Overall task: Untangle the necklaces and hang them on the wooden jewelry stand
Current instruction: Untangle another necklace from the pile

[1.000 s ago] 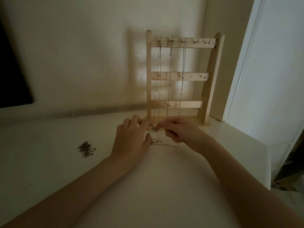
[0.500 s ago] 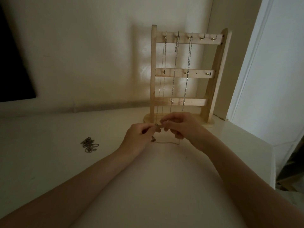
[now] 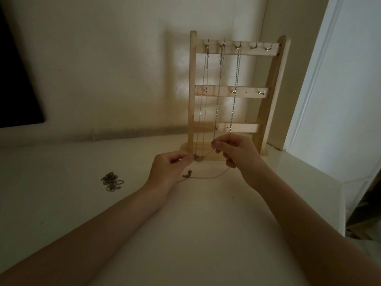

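1. Head view: a thin chain (image 3: 206, 176) is pinched near its pendant by the left hand (image 3: 168, 169) and higher up by the right hand (image 3: 237, 155).
2. It is held just before the wooden stand (image 3: 266, 118), where three chains (image 3: 235, 96) are hung.
3. A tangled pile (image 3: 112, 181) is left on the table (image 3: 61, 203), well apart.

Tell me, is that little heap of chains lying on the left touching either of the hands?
Apart. The head view shows the heap of chains lying alone on the white tabletop, with bare surface between it and the left hand; the right hand is farther off.
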Available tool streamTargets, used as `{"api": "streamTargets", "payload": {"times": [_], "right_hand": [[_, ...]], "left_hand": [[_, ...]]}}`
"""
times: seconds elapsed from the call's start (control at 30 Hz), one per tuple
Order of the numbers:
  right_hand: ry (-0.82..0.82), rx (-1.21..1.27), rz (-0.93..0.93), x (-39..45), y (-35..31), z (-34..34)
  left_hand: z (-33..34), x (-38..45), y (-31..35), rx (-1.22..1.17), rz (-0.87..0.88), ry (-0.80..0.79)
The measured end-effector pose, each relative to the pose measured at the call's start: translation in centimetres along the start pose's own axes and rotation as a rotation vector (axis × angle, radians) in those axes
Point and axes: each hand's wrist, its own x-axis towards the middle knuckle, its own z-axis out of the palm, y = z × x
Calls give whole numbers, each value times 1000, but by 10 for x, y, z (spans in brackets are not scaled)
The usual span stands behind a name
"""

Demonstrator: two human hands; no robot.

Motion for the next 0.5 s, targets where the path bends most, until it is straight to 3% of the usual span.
{"api": "streamTargets", "payload": {"times": [0.3,0.5], "right_hand": [[-174,-290,-138,-4,0,7],[-188,-309,-149,-4,4,9]], "left_hand": [[-1,-3,1,-23,32,-13],[-1,-7,3,5,76,-72]]}}
